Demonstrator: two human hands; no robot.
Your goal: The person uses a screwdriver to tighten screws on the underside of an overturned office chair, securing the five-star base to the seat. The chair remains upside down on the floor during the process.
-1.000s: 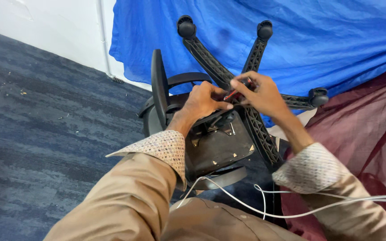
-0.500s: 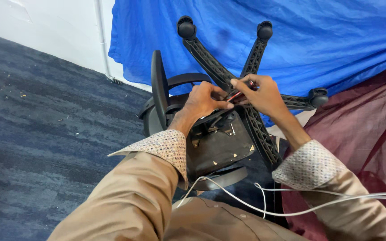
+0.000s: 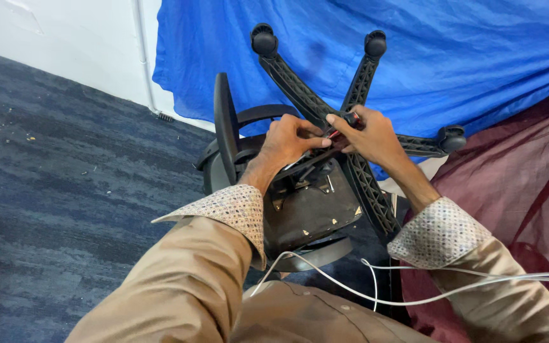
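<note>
The chair lies overturned on the carpet, base pointing far toward the blue sheet. The left hand clenches on the mechanism at the hub. Just right, the right hand pinches a small red-handled tool there. Best to brace firmly with the left and keep the tool square.

Overturned chair on the carpet, cloth sheet behind, white cable in front
</note>
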